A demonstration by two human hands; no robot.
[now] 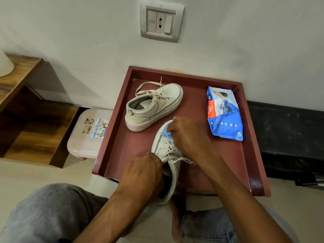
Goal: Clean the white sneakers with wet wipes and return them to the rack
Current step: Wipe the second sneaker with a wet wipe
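Note:
Two white sneakers are on a dark red tray-like table [245, 172]. The far sneaker [154, 106] rests untouched near the back, toe pointing right. The near sneaker [166, 151] lies with its toe away from me, its heel over the tray's front edge. My left hand [143, 172] grips this sneaker at its collar by the laces. My right hand [187, 137] presses a bluish wet wipe [166, 133] against the toe area. A blue wet wipes pack [224, 114] lies flat at the tray's right side.
A pale plastic stool [87, 134] stands left of the tray, beside a wooden shelf unit [35, 130]. A black bench or cushion [289, 137] runs along the wall on the right. My knees in grey trousers fill the bottom. A wall socket [160, 23] is above.

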